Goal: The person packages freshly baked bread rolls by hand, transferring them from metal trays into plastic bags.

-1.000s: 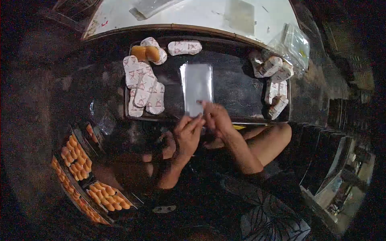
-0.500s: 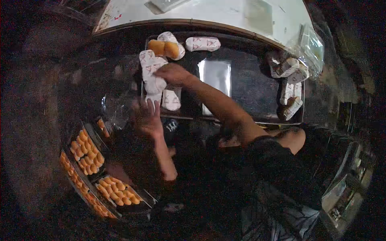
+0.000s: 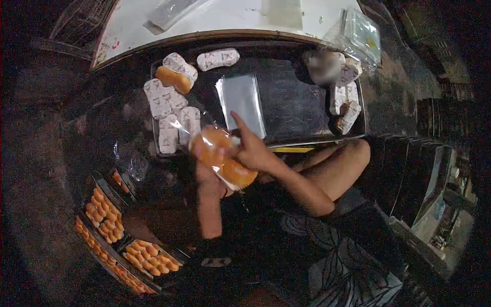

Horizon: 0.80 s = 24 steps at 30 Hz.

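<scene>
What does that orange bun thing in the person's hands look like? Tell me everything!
The bun pack holds two golden-orange, glossy buns side by side, seemingly in thin clear wrap that glints at the upper end. It lies tilted, running from upper left to lower right, lifted just in front of the dark tray. The right hand grips its right side, forefinger up. The left hand is mostly hidden beneath it.

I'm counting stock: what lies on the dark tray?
On the dark rectangular tray: white patterned wrapped packets, one unwrapped golden bun, a stack of clear plastic bags, more packets at right. Anything beneath them is hidden.
</scene>
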Each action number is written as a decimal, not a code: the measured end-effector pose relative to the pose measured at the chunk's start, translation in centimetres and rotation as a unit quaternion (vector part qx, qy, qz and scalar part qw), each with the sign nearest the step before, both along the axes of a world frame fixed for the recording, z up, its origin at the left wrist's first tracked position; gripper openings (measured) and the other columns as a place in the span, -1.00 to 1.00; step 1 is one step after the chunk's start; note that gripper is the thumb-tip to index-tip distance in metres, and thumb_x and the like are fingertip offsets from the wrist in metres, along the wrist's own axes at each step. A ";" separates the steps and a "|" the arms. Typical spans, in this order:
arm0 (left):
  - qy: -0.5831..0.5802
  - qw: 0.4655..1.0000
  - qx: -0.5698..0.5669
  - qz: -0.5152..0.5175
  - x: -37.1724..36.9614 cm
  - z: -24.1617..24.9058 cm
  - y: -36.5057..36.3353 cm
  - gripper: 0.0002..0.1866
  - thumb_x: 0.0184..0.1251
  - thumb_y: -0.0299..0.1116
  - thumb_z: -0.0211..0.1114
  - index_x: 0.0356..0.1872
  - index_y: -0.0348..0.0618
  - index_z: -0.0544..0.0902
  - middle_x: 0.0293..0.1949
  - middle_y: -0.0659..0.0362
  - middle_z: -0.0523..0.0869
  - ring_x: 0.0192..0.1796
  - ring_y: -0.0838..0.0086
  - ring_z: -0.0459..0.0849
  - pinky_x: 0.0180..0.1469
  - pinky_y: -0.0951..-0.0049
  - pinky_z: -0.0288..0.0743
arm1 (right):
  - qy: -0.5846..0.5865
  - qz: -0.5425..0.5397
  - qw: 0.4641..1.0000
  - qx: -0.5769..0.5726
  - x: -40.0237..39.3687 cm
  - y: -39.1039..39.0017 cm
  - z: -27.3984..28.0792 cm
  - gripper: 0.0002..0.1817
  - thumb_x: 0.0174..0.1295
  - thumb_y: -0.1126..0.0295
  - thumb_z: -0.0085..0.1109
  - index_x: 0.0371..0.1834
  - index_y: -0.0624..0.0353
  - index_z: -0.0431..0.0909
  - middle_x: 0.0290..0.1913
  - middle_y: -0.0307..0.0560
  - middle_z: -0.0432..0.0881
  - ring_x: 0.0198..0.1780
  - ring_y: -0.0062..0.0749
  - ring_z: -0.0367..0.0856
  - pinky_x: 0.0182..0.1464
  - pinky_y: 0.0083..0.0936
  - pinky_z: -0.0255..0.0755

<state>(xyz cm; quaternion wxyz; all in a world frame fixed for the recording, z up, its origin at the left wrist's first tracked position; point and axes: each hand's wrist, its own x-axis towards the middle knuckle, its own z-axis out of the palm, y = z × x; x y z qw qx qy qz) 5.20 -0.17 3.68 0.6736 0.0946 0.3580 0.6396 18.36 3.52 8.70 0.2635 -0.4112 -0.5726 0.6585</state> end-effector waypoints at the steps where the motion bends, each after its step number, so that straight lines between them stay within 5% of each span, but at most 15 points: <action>1: -0.001 1.000 -0.004 -0.003 0.8 -0.2 -0.4 -0.39 0.12 0.03 0.03 0.10 -0.18 0.24 0.00 0.02 0.40 0.04 0.24 0.39 0.02 0.25 0.37 | -0.042 -0.065 0.996 -0.042 -0.1 0.5 0.5 -0.09 -0.01 0.25 0.22 0.28 0.24 -0.22 0.04 0.23 0.34 0.06 -0.15 0.35 0.12 -0.38 0.18; 4: -0.030 0.999 -0.022 0.019 1.9 -0.1 0.1 -0.39 0.08 0.07 0.06 0.02 -0.22 0.32 -0.10 0.02 0.47 -0.02 0.26 0.43 -0.04 0.27 0.40 | -0.053 -0.151 0.986 -0.052 0.5 -1.7 -1.0 -0.16 0.00 0.23 0.20 0.24 0.26 -0.11 0.07 0.21 0.33 0.09 -0.08 0.33 0.15 -0.37 0.15; 6: -0.228 0.973 0.010 0.015 0.3 -0.9 0.2 -0.42 0.12 0.08 -0.02 -0.01 -0.22 0.34 -0.15 0.04 0.50 -0.09 0.30 0.47 -0.07 0.31 0.41 | -0.089 -0.017 0.957 0.277 2.0 -3.8 -1.1 -0.26 -0.01 0.24 0.20 0.19 0.27 0.03 0.08 0.19 0.32 0.02 -0.04 0.40 0.05 -0.33 0.28; 8: -0.111 0.991 -0.065 0.038 3.3 -1.3 -0.9 -0.49 0.16 -0.01 0.02 -0.01 -0.22 0.34 -0.13 0.05 0.49 -0.15 0.31 0.51 -0.07 0.31 0.41 | -0.129 -0.078 0.939 0.310 2.4 -3.3 -1.6 -0.33 -0.03 0.33 0.19 0.15 0.26 0.11 0.10 0.18 0.30 -0.05 -0.07 0.47 -0.05 -0.32 0.36; 11: 0.050 0.991 -0.122 0.011 6.8 -2.4 -1.7 -0.54 0.18 -0.13 0.06 0.00 -0.23 0.35 -0.16 0.07 0.51 -0.19 0.31 0.53 -0.08 0.29 0.42 | -0.268 -0.105 0.934 0.213 4.2 1.7 -5.0 -0.68 -0.04 0.44 0.13 -0.17 0.29 0.42 -0.26 0.12 0.51 -0.30 -0.16 0.56 -0.24 -0.37 0.43; 13: 0.435 0.883 0.019 -0.175 6.6 -2.2 -1.5 -0.63 0.12 -0.35 0.09 -0.04 -0.27 0.42 -0.16 0.03 0.51 -0.17 0.25 0.53 -0.09 0.26 0.41 | -0.306 -0.174 0.904 0.244 5.8 8.1 -2.1 -0.80 0.01 0.36 0.10 -0.47 0.32 0.53 -0.57 0.06 0.53 -0.49 -0.17 0.55 -0.39 -0.42 0.42; 14: 0.434 0.883 0.024 -0.179 6.3 -4.1 -1.4 -0.63 0.12 -0.35 0.09 -0.04 -0.27 0.42 -0.16 0.03 0.51 -0.17 0.25 0.53 -0.09 0.26 0.41 | -0.217 -0.265 0.912 0.225 5.9 11.2 -0.1 -0.74 0.01 0.31 0.12 -0.38 0.34 0.52 -0.43 0.13 0.56 -0.37 -0.12 0.57 -0.28 -0.42 0.42; 15: 0.679 0.670 0.105 -0.280 5.6 -7.5 -1.2 -0.66 0.06 -0.41 0.10 -0.11 -0.30 0.46 -0.19 -0.01 0.53 -0.18 0.19 0.54 -0.11 0.23 0.41 | -0.192 -0.299 0.887 0.296 5.5 13.5 1.7 -0.71 0.01 0.31 0.12 -0.29 0.33 0.49 -0.32 0.16 0.54 -0.27 -0.11 0.54 -0.21 -0.41 0.40; 16: 0.843 0.376 0.175 -0.343 4.9 -9.5 -0.8 -0.69 -0.01 -0.46 0.10 -0.17 -0.33 0.50 -0.22 -0.05 0.55 -0.20 0.13 0.54 -0.12 0.19 0.41 | -0.163 -0.329 0.855 0.367 4.9 14.9 2.8 -0.66 0.02 0.31 0.13 -0.20 0.33 0.46 -0.21 0.19 0.52 -0.17 -0.10 0.52 -0.14 -0.39 0.38; 18: 0.816 0.388 0.132 -0.407 3.9 -9.8 0.2 -0.74 -0.05 -0.48 0.10 -0.26 -0.30 0.53 -0.27 -0.06 0.57 -0.22 0.09 0.54 -0.14 0.18 0.41 | -0.192 -0.312 0.771 0.520 3.4 14.2 0.7 -0.56 -0.04 0.25 0.15 -0.12 0.30 0.38 -0.17 0.24 0.46 -0.10 0.03 0.42 -0.03 -0.23 0.28; 19: 0.782 0.396 0.079 -0.475 3.1 -9.8 0.5 -0.78 -0.09 -0.50 0.10 -0.34 -0.27 0.56 -0.32 -0.07 0.58 -0.24 0.04 0.54 -0.16 0.16 0.41 | -0.185 -0.181 0.880 0.399 3.7 11.1 -0.3 -0.47 0.03 0.28 0.12 0.07 0.26 0.26 0.04 0.18 0.35 0.02 -0.11 0.39 0.00 -0.35 0.30; 20: 0.780 0.396 0.075 -0.478 2.0 -9.7 0.3 -0.78 -0.09 -0.50 0.10 -0.34 -0.27 0.56 -0.32 -0.07 0.58 -0.24 0.04 0.54 -0.16 0.16 0.41 | -0.170 -0.087 0.943 0.271 4.1 7.1 -2.5 -0.49 0.04 0.26 0.12 0.07 0.22 0.28 -0.02 0.12 0.42 0.01 -0.18 0.41 0.01 -0.35 0.29; 22: 0.707 0.579 0.119 -0.387 0.7 -9.4 0.3 -0.86 -0.06 -0.45 0.11 -0.45 -0.21 0.58 -0.42 -0.03 0.59 -0.27 0.07 0.56 -0.20 0.17 0.40 | -0.146 0.057 0.988 -0.004 4.9 -1.2 -8.2 -0.66 0.08 0.25 0.09 -0.12 0.19 0.42 -0.17 -0.04 0.51 -0.16 -0.32 0.49 -0.11 -0.38 0.36; 23: 0.767 0.481 0.173 -0.389 1.4 -8.0 0.7 -0.88 -0.07 -0.39 0.16 -0.49 -0.16 0.59 -0.43 0.00 0.59 -0.27 0.13 0.56 -0.23 0.20 0.40 | -0.096 0.045 0.989 0.103 5.5 -5.0 -8.6 -0.68 0.08 0.23 0.10 -0.20 0.23 0.44 -0.33 -0.02 0.54 -0.30 -0.30 0.52 -0.20 -0.39 0.38; 24: 0.765 0.481 0.165 -0.396 1.3 -8.0 0.9 -0.88 -0.07 -0.39 0.16 -0.49 -0.16 0.59 -0.43 0.00 0.59 -0.27 0.13 0.56 -0.23 0.20 0.40 | -0.132 0.079 0.987 0.038 5.9 -7.3 -9.5 -0.67 0.09 0.21 0.09 -0.19 0.24 0.43 -0.40 0.01 0.52 -0.36 -0.25 0.51 -0.24 -0.36 0.37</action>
